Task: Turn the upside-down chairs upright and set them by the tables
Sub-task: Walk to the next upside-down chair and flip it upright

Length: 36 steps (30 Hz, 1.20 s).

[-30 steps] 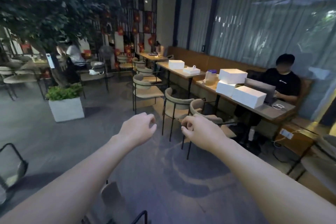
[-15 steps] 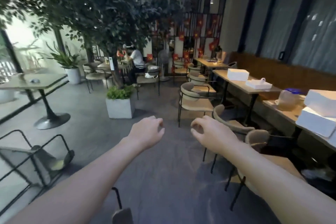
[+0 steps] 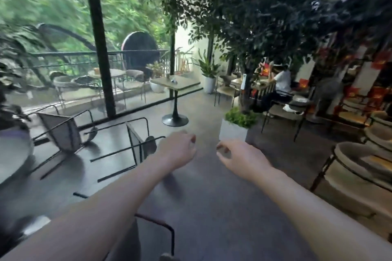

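Note:
Two overturned chairs with black metal legs lie on the dark floor at the left: one (image 3: 63, 131) further left, another (image 3: 135, 144) just left of my left hand. A third chair's leg (image 3: 163, 226) shows under my left forearm, mostly hidden. My left hand (image 3: 177, 150) is stretched forward with the fingers loosely curled and holds nothing. My right hand (image 3: 241, 159) is beside it, fingers curled and apart, also holding nothing. A small square pedestal table (image 3: 176, 83) stands beyond the hands.
A white planter (image 3: 233, 131) with a green plant and a tree stands ahead right. Upright beige chairs (image 3: 356, 161) line the right side. A person in white (image 3: 280, 85) sits at a far table. Glass wall and black post (image 3: 99, 48) at left.
My view has swung left, from the bench tables to the glass wall and the overturned chairs. Both hands stay outstretched and hold nothing.

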Each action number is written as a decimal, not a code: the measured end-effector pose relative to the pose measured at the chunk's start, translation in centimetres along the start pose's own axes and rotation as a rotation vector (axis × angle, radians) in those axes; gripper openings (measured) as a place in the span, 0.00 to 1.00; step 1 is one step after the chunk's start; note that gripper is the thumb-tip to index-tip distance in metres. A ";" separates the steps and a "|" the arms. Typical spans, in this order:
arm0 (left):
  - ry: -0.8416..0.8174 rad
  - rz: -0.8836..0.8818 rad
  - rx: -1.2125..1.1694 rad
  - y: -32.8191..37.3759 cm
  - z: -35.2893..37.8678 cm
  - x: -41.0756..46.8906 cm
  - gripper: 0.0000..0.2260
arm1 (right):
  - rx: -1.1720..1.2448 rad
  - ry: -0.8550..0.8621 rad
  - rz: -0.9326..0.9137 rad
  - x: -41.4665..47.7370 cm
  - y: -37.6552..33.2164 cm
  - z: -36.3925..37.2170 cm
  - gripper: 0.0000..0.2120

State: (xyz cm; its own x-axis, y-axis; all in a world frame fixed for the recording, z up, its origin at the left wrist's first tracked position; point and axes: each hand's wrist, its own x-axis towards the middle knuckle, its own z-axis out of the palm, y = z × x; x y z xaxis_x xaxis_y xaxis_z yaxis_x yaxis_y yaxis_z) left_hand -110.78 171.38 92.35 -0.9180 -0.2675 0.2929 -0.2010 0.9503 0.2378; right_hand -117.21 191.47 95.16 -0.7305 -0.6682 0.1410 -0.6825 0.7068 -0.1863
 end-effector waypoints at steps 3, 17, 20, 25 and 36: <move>0.014 -0.128 0.029 -2.7 0.8 1.0 0.13 | 0.032 -0.035 -0.126 5.0 -0.4 1.7 0.16; 0.101 -0.844 0.337 -8.9 1.6 -6.9 0.10 | 0.193 -0.249 -0.835 19.5 -9.4 12.0 0.16; 0.109 -0.986 0.371 -7.4 3.4 -9.1 0.10 | 0.223 -0.272 -0.990 19.7 -9.9 14.1 0.15; 0.073 -1.154 0.440 -6.9 9.1 -12.3 0.12 | 0.246 -0.286 -1.178 19.1 -10.8 21.3 0.15; 0.004 -1.203 0.453 -14.4 34.4 -22.2 0.10 | 0.287 -0.331 -1.298 12.1 -11.3 52.6 0.13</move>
State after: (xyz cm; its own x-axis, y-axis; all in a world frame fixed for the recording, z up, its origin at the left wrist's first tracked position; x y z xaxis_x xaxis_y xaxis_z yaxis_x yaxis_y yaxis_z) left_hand -99.31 169.11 50.59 -0.0782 -0.9900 0.1175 -0.9965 0.0809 0.0186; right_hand -117.00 163.13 47.80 0.4915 -0.8599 0.1375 -0.8073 -0.5092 -0.2983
